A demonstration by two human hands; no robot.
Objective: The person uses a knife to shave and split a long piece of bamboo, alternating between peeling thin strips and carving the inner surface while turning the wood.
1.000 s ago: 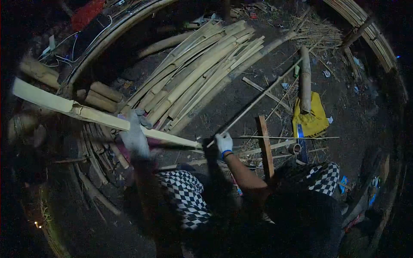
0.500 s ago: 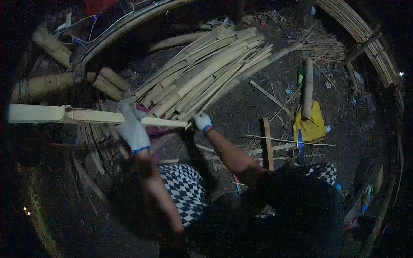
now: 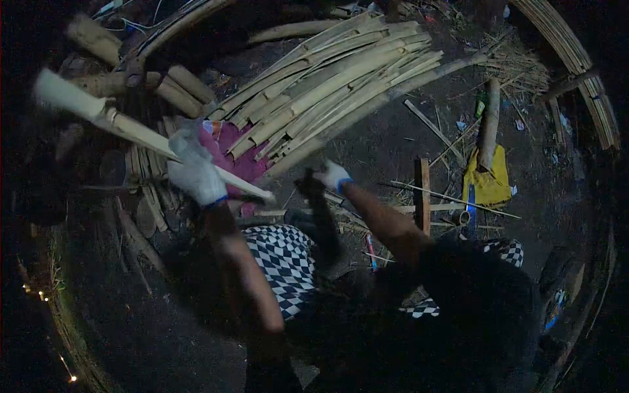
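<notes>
My left hand point(image 3: 198, 178), in a white glove with a blue cuff, is closed around a split bamboo strip point(image 3: 141, 135). The strip slants from its wide, blurred end at the upper left down to a narrow end near the middle. My right hand point(image 3: 334, 175), also gloved, is apart from the strip, to the right of its narrow end. Its thumb and fingers look spread, with nothing visible between them. Beyond both hands lies a pile of split bamboo strips point(image 3: 327, 88), its near ends on a purple cloth point(image 3: 246, 159).
Thick bamboo poles point(image 3: 180, 92) lie at the upper left. On the right, a yellow bag point(image 3: 488, 187) lies under a short pole point(image 3: 489, 124), beside a blue-bladed tool point(image 3: 471, 206). An upright wooden stake point(image 3: 422, 196) stands nearer. A curved bundle of strips point(image 3: 567, 56) is at the upper right.
My right hand has come away from the strip's narrow end, moving right. The strip in my left hand has tilted, its wide end swinging up. The view has shifted slightly, uncovering more purple cloth.
</notes>
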